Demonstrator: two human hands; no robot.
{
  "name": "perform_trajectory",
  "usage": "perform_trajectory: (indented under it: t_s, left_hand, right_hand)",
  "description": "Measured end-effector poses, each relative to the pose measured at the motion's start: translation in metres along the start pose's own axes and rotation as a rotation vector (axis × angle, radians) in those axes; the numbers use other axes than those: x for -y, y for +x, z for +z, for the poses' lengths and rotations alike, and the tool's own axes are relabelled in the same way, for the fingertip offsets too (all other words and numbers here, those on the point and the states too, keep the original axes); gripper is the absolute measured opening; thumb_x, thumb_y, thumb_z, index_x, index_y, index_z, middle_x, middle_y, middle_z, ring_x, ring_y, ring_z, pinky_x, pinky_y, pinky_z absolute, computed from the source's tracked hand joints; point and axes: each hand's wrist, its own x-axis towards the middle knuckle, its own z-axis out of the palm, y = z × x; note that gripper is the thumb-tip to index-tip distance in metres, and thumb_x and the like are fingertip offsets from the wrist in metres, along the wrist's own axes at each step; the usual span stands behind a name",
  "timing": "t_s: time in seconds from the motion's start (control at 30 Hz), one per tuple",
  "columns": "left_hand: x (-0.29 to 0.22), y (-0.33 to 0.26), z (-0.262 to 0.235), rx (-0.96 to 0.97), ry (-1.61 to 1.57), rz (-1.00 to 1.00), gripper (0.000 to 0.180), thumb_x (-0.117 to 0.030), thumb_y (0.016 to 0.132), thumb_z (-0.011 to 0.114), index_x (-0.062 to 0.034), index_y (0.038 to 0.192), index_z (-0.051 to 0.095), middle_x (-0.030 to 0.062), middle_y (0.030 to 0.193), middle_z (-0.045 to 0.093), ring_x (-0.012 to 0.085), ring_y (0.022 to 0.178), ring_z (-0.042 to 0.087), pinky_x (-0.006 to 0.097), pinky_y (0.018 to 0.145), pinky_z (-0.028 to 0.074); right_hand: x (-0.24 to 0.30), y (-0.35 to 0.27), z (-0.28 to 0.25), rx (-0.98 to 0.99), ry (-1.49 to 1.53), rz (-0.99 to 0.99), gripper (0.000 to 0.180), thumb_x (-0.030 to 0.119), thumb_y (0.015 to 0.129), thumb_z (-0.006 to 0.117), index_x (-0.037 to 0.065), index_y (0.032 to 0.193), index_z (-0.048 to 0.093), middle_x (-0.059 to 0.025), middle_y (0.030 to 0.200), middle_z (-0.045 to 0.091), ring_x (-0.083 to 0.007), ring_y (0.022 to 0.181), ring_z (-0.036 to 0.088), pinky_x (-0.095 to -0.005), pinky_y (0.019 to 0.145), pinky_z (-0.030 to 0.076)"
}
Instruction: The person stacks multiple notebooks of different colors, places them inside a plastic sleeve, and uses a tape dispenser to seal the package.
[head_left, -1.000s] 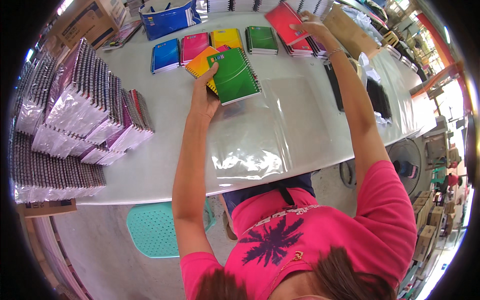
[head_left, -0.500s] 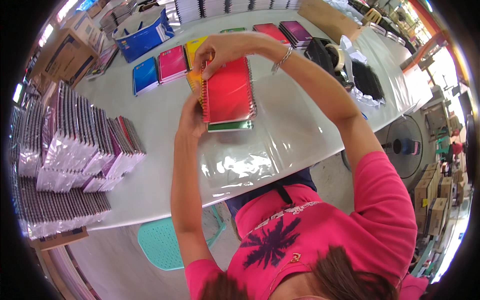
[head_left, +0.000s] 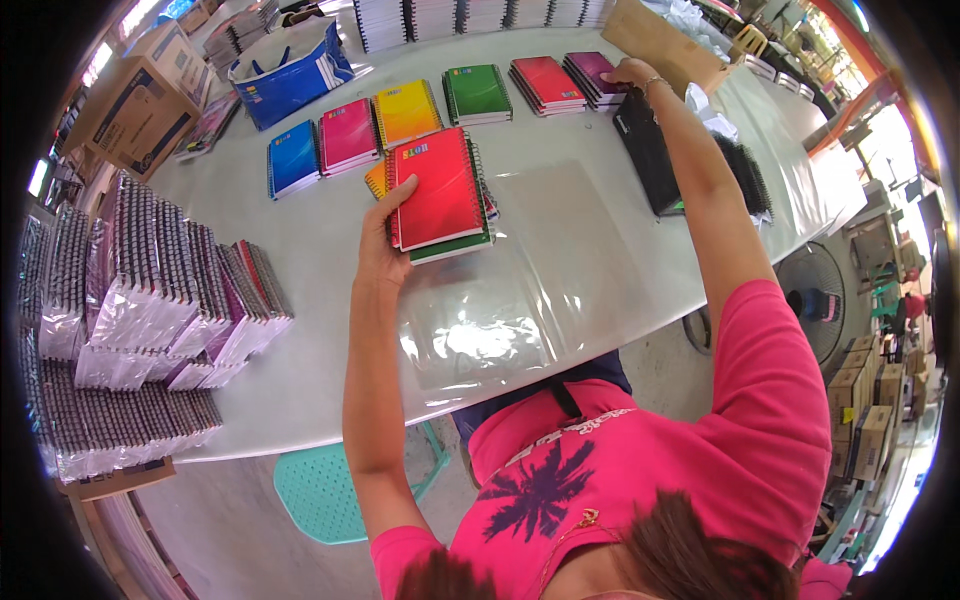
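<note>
My left hand (head_left: 383, 238) grips a small stack of spiral notebooks by its left side, thumb on the red cover of the top notebook (head_left: 436, 190). Green and yellow-orange notebooks peek out beneath the red one. Far to the right, my right hand (head_left: 632, 73) has its fingers curled at the right edge of a purple notebook (head_left: 592, 75), the top one of a pile. In the same row lie piles of blue (head_left: 292, 155), pink (head_left: 348, 132), yellow (head_left: 406, 110), green (head_left: 477, 92) and red notebooks (head_left: 546, 82).
Wrapped notebook bundles (head_left: 150, 285) are piled high at the left. A blue bag (head_left: 290, 72) and cardboard boxes (head_left: 135, 115) stand at the far left. A black box (head_left: 648, 155) sits under my right forearm. Clear plastic sheeting (head_left: 540, 270) covers the table before me.
My right hand has left the held stack and reached right to the purple pile. My left hand still holds the stack, which has shifted slightly left and turned. The green pile is now uncovered.
</note>
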Motion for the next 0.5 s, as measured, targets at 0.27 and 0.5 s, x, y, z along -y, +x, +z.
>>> perform_trajectory:
  t_s: [0.27,0.5]
  left_hand:
    - [0.0,0.005,0.0,0.039,-0.075,0.045,0.042,-0.009,0.087,0.064,0.0065,0.123,0.049,0.0193,0.114,0.062,0.0272,0.099,0.066,0.039,0.087,0.057]
    - [0.008,-0.003,0.029,-0.003,-0.013,0.154,0.042,-0.01,0.087,0.064,0.0062,0.123,0.049,0.0186,0.116,0.062,0.0271,0.1,0.066,0.039,0.087,0.057]
  right_hand:
    - [-0.029,0.033,0.009,0.047,-0.187,-0.004,0.068,0.068,0.078,0.062,0.004,0.095,0.072,-0.0135,0.097,0.071,-0.026,0.094,0.067,-0.0368,0.084,0.05]
    - [-0.04,0.029,0.007,-0.052,-0.159,0.019,0.073,0.065,0.078,0.064,-0.001,0.108,0.067,-0.0157,0.106,0.069,-0.0265,0.103,0.066,-0.037,0.09,0.05]
